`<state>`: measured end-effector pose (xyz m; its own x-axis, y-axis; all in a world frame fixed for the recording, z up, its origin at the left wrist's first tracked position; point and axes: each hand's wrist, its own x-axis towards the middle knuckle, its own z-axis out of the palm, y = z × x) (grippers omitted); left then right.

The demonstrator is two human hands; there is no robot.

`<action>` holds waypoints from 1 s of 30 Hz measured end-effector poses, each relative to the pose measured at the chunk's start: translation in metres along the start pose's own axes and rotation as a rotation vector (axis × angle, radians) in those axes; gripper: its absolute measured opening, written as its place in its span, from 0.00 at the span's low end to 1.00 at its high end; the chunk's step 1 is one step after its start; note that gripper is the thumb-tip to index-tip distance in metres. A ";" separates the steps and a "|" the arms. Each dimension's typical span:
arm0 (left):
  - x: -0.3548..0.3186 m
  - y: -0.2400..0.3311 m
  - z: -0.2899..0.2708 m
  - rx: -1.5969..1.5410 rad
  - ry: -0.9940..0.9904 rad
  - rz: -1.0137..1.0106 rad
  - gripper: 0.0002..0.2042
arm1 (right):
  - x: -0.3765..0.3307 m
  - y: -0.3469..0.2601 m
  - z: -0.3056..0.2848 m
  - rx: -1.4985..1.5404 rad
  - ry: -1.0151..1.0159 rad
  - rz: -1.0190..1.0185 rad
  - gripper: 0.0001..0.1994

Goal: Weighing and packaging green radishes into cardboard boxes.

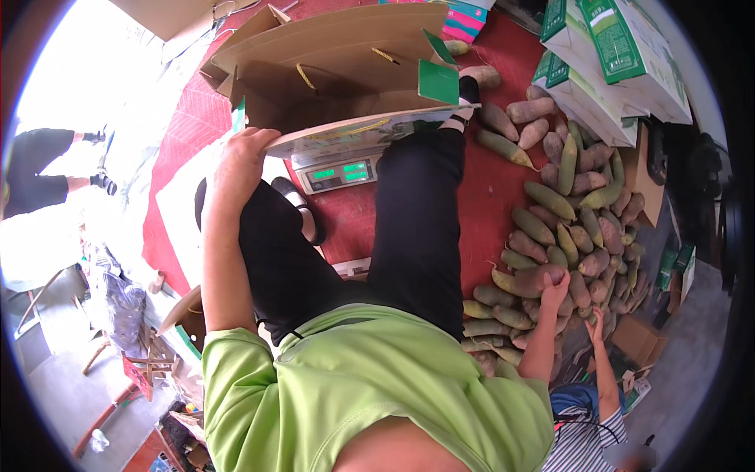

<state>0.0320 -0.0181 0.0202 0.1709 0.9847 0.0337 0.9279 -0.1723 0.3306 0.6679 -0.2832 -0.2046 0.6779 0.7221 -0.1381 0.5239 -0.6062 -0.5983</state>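
A large open cardboard box (346, 79) with green corner tabs and yellow rope handles stands in front of me. My left hand (248, 153) grips the left end of its near flap. Just under that flap a digital scale (336, 175) shows its lit green display; the rest of it is hidden. On my right lies a big heap of green and reddish-brown radishes (554, 200). My right hand (556, 291) reaches to the heap, its fingers around a reddish-brown radish (538, 277). Part of that radish is covered by the fingers.
A co-worker in a striped shirt (582, 440) reaches a hand (598, 324) to the heap at the lower right. Green-and-white cartons (621, 67) are stacked at the far right. Red matting (491, 216) covers the floor. Another person's legs (47, 169) show at the far left.
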 end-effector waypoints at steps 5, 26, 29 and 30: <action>-0.006 -0.006 0.001 0.055 0.017 0.014 0.13 | 0.017 -0.177 -0.016 0.539 -0.035 -0.122 0.30; -0.005 -0.003 -0.003 0.196 0.045 0.062 0.10 | -0.058 -0.614 0.228 -0.212 -0.694 -1.099 0.27; -0.005 -0.002 -0.003 0.200 0.039 0.056 0.10 | -0.062 -0.623 0.259 -0.380 -0.720 -0.874 0.24; -0.006 -0.002 -0.003 0.215 0.042 0.056 0.10 | -0.060 -0.622 0.259 -0.386 -0.727 -0.865 0.24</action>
<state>0.0277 -0.0234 0.0225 0.2144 0.9729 0.0867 0.9674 -0.2238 0.1186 0.1678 0.1369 -0.0289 -0.3618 0.8844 -0.2949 0.8678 0.2039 -0.4532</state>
